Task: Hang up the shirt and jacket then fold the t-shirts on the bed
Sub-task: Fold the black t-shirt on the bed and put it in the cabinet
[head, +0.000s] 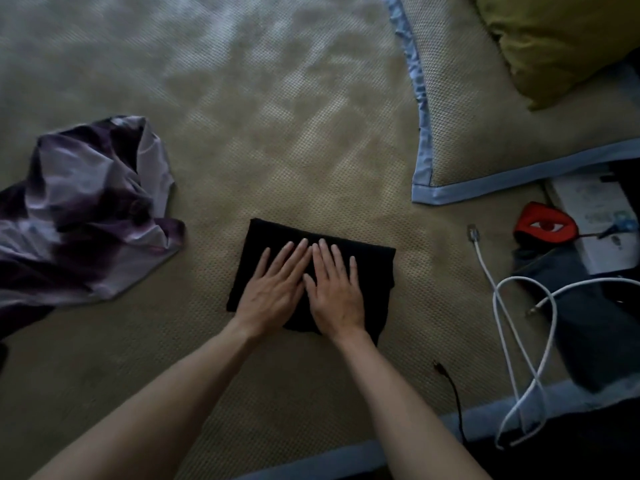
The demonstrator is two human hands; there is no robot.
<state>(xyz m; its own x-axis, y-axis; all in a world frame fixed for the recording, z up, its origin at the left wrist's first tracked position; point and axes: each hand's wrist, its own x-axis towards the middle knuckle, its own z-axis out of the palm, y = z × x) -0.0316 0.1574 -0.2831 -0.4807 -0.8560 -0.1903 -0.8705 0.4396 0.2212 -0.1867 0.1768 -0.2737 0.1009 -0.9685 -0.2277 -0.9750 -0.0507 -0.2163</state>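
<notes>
Black t-shirt [311,275] folded on bed, left hand [273,289] and right hand [334,289] pressing it, fingers straight, flat.

Left hand [273,289], right hand [334,289] flat, side by side, fingers [289,252] straight, forearms extended

Black t-shirt [277,237]: matt cloth, smooth, folded flat, no sheen. At nine o'clock of it, purple t-shirt [86,209]: thin cloth with a faint silky shine, mottled dye, heavily creased. Underneath both, bed mat [277,133]: coarse woven weave, tan, rough-grained, matt, edged with smooth blue fabric binding [485,188]. At one o'clock, pillow [554,39]: olive cloth, soft, matt. At three o'clock, white cable [512,341]: smooth plastic, slightly glossy; red patch [543,221]: cloth-like, matt. At five o'clock, black cable [453,396]: matt plastic.
</notes>
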